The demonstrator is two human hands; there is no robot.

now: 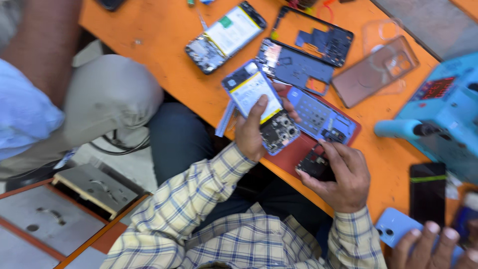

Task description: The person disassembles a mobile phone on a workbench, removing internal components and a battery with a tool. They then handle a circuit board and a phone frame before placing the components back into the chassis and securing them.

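Observation:
My left hand (250, 133) holds an opened phone (259, 102) over the table's edge, thumb lying across its yellow-edged white battery, camera modules showing at its lower end. My right hand (340, 175) pinches a small dark circuit part (314, 164) just right of it. Between the hands, a blue inner phone frame (318, 117) lies on a red mat (291, 157). Both sleeves are yellow plaid.
On the orange table (164, 45) lie another opened phone (224, 37), two dark phone frames (294, 65), a clear case (376, 72), a blue machine (443, 114) and a black phone (427, 192). Another person's hand (430, 244) rests on a light-blue phone (396, 226). Someone's knee (107, 94) is at left.

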